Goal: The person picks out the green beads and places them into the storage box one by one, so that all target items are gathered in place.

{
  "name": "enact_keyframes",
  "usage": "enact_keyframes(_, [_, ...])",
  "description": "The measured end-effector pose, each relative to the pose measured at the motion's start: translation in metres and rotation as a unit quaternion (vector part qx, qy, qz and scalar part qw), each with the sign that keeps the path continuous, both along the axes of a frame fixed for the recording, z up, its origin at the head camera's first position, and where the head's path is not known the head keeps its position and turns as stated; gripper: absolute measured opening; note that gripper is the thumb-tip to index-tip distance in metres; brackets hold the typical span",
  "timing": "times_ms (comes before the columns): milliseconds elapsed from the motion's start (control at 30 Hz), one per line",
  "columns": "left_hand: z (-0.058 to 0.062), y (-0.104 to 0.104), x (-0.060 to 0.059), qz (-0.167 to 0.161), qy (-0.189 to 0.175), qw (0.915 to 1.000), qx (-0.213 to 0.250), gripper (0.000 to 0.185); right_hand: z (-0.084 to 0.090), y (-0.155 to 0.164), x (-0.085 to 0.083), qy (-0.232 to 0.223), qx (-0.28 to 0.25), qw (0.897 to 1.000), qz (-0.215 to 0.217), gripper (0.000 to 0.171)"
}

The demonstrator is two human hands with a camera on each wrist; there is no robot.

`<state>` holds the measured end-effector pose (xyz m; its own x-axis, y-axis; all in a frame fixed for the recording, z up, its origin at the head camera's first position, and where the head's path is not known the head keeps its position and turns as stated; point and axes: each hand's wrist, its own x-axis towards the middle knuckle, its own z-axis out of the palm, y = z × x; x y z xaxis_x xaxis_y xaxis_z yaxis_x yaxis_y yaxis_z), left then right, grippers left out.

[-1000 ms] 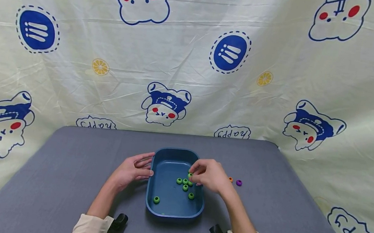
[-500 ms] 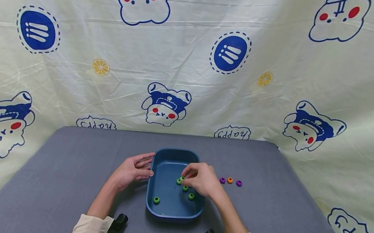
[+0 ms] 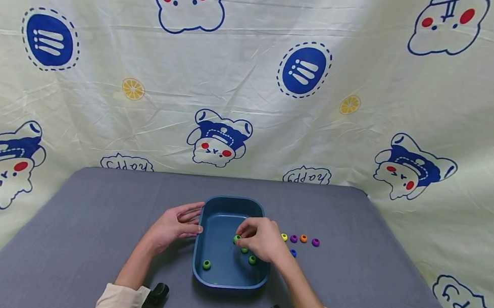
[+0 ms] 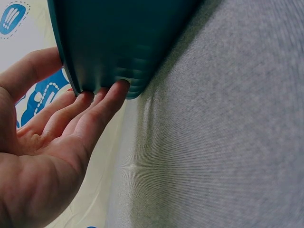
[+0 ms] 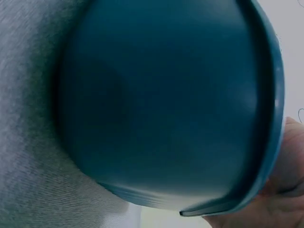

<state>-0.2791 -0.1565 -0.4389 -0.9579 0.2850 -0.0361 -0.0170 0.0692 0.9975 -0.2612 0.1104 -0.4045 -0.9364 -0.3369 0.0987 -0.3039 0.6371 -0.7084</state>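
A blue rectangular tray (image 3: 220,275) stands on the table with several green beads in it. My left hand (image 3: 177,225) rests against its left side; in the left wrist view the thumb touches the rim and fairly straight fingers touch the outer wall. My right hand (image 3: 262,238) reaches over the right rim, thumb and fingertips pinching at a green bead (image 3: 236,239). Close under that hand lie another green bead (image 3: 244,250) and a third green bead (image 3: 252,260). One more green bead (image 3: 207,265) lies apart at the near left. In the right wrist view, the tray wall hides the fingertips.
Right of the tray on the grey table (image 3: 350,288) lie a yellow bead (image 3: 284,237), two purple beads (image 3: 294,238), an orange bead (image 3: 303,238) and a blue bead (image 3: 293,253). A patterned sheet (image 3: 255,84) hangs behind the table.
My right hand has moved left and slightly nearer within the tray, from the right-hand green beads to the leftmost of that cluster. Yellow and blue beads have come into view. The left hand stays put.
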Motion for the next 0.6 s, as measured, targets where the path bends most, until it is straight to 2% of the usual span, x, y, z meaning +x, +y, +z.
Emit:
enact_keyframes(233, [0.0003,0.0009,-0.0003,0.003,-0.003,1.0000,0.000,0.066,-0.0050,0.0013,-0.0038,0.006,-0.001,1.000,0.012,0.009])
enact_keyframes(600, [-0.0004,0.0024,0.0000,0.007,-0.004,1.0000,-0.002,0.065,-0.0063,0.0021,-0.0062,-0.009,0.008,1.000,0.013,0.011])
